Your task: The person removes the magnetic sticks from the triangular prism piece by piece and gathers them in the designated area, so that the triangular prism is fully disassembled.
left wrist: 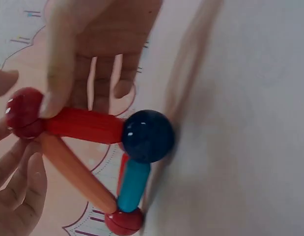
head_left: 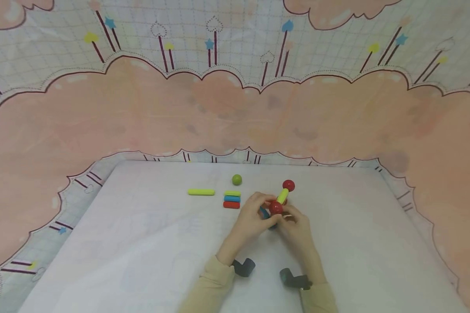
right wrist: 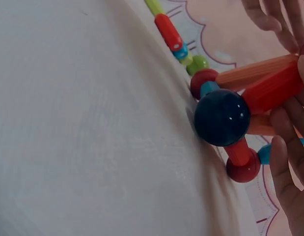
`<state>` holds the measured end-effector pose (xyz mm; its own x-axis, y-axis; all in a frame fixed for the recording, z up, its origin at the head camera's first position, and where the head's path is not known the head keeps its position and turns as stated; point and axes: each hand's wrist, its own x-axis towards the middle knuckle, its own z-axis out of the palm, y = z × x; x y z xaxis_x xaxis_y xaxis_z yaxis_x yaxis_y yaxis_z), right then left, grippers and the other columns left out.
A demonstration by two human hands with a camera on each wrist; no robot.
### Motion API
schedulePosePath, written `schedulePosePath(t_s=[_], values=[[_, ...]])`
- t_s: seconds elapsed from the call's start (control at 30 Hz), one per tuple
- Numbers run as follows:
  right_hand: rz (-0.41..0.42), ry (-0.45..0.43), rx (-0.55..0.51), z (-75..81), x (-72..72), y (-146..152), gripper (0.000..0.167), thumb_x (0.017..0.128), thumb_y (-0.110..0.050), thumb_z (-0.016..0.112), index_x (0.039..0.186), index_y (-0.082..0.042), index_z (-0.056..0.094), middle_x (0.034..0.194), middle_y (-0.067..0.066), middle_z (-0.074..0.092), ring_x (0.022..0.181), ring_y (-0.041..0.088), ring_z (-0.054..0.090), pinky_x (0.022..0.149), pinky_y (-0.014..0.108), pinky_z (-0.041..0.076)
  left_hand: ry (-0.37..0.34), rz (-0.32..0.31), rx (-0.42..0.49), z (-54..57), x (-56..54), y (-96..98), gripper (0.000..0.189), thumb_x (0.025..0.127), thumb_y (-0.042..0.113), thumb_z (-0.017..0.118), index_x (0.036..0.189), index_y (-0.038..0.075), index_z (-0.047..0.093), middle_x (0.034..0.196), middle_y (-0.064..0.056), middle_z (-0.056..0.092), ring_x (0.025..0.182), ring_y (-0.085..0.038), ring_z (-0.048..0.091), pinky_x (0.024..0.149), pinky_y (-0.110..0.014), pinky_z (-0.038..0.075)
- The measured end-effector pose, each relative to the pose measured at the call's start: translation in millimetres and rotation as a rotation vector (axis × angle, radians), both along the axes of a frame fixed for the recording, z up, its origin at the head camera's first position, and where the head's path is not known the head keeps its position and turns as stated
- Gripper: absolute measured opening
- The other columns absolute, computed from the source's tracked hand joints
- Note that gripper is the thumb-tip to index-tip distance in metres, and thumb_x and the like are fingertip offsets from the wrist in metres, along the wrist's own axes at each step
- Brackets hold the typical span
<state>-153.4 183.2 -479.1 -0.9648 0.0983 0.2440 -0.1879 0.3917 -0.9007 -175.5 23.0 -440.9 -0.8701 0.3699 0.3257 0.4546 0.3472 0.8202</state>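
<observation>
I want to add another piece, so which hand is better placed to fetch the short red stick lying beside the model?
Probably left. The left hand grips the stick-and-ball model on the side nearest the short red stick; the right hand would have to cross over.

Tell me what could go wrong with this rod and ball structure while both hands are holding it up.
1. The top red ball joins several rods and is pinched by both the left hand and the right hand; a squeeze or twist could pop that joint apart.
2. The dark blue ball rests against the white tabletop; pressing down might skew the frame.
3. The loose green ball could roll off if bumped.
</observation>
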Motion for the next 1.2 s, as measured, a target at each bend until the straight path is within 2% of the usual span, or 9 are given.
schedulePosePath(t_s=[0.07, 0.17, 0.3, 0.43, 0.63, 0.77, 1.0, 1.1, 1.2], values=[[-0.004, 0.011, -0.011, 1.4, 0.4, -2, 0.018, 0.083, 0.001, 0.068, 0.101, -0.003, 0.07, 0.1, 0.01, 0.071, 0.091, -0.003, 0.055, 0.083, 0.03, 0.053, 0.036, 0.02, -0.051, -1.5, 2.2, 2.5, 0.042, 0.082, 0.018, 0.076, 0.121, 0.012, 0.062, 0.113, -0.006, 0.06, 0.099, -0.019, 0.06, 0.078, -0.031, 0.054], [-0.023, 0.017, -0.013, 2.3, 0.9, -5, 0.022, 0.081, 0.004, 0.066, 0.101, -0.003, 0.069, 0.101, 0.009, 0.07, 0.091, -0.003, 0.055, 0.083, 0.03, 0.053, 0.074, 0.054, -0.079, -4.6, 4.2, 6.3, 0.041, 0.082, 0.014, 0.076, 0.121, 0.012, 0.061, 0.114, -0.006, 0.061, 0.098, -0.018, 0.059, 0.08, -0.03, 0.055], [-0.039, 0.039, -0.003, 3.3, 2.7, -8, 0.022, 0.079, 0.005, 0.066, 0.099, -0.005, 0.069, 0.099, 0.007, 0.07, 0.088, -0.001, 0.055, 0.08, 0.028, 0.051, 0.091, 0.086, -0.056, -7.2, 6.6, 10.1, 0.04, 0.083, 0.011, 0.074, 0.12, 0.01, 0.061, 0.115, -0.006, 0.062, 0.097, -0.018, 0.06, 0.081, -0.03, 0.056], [-0.037, 0.069, -0.003, 3.8, 3.5, -8, 0.021, 0.078, 0.006, 0.067, 0.096, -0.006, 0.069, 0.089, 0.005, 0.067, 0.08, 0.004, 0.054, 0.072, 0.023, 0.048, 0.102, 0.109, -0.024, -9.6, 8.0, 12.1, 0.04, 0.082, 0.009, 0.074, 0.119, 0.009, 0.062, 0.114, -0.007, 0.063, 0.095, -0.018, 0.062, 0.079, -0.026, 0.056], [-0.038, 0.048, -0.049, 1.7, 4.2, -10, 0.023, 0.078, 0.009, 0.066, 0.098, -0.002, 0.068, 0.084, 0.004, 0.062, 0.073, 0.004, 0.052, 0.062, 0.018, 0.046, 0.112, 0.117, 0.021, -14.6, 7.9, 13.8, 0.041, 0.081, 0.007, 0.075, 0.119, 0.009, 0.062, 0.113, -0.008, 0.063, 0.092, -0.018, 0.063, 0.077, -0.027, 0.057], [-0.034, 0.029, -0.076, 0.4, 2.8, -9, 0.023, 0.079, 0.009, 0.067, 0.099, -0.001, 0.068, 0.089, 0.007, 0.064, 0.075, 0.004, 0.054, 0.064, 0.017, 0.048, 0.093, 0.102, 0.084, -16.9, 6.8, 13.6, 0.04, 0.081, 0.006, 0.075, 0.119, 0.007, 0.062, 0.11, -0.009, 0.063, 0.09, -0.019, 0.062, 0.075, -0.033, 0.057], [-0.014, 0.046, -0.073, 3.8, 3.6, -9, 0.017, 0.083, 0.003, 0.069, 0.099, -0.002, 0.067, 0.094, 0.011, 0.067, 0.078, 0.002, 0.056, 0.069, 0.016, 0.051, 0.006, 0.059, 0.225, -18.4, 2.6, 11.3, 0.038, 0.083, 0.01, 0.074, 0.119, 0.008, 0.062, 0.11, -0.012, 0.064, 0.091, -0.025, 0.064, 0.078, -0.041, 0.057], [-0.016, 0.046, -0.057, 6.0, 4.6, -10, 0.017, 0.082, 0.004, 0.068, 0.099, 0.0, 0.067, 0.093, 0.012, 0.066, 0.077, 0.002, 0.055, 0.069, 0.015, 0.051, -0.027, 0.036, 0.254, -18.3, 1.8, 9.8, 0.039, 0.083, 0.008, 0.074, 0.12, 0.008, 0.062, 0.113, -0.014, 0.063, 0.095, -0.028, 0.064, 0.08, -0.044, 0.056], [-0.019, 0.045, -0.058, 15.9, 9.2, -13, 0.018, 0.081, 0.008, 0.065, 0.098, 0.003, 0.066, 0.092, 0.015, 0.065, 0.077, 0.003, 0.055, 0.068, 0.016, 0.05, -0.065, 0.007, 0.259, -17.3, 1.2, 8.8, 0.04, 0.083, 0.004, 0.072, 0.121, 0.003, 0.06, 0.116, -0.017, 0.062, 0.099, -0.031, 0.063, 0.084, -0.045, 0.056]])
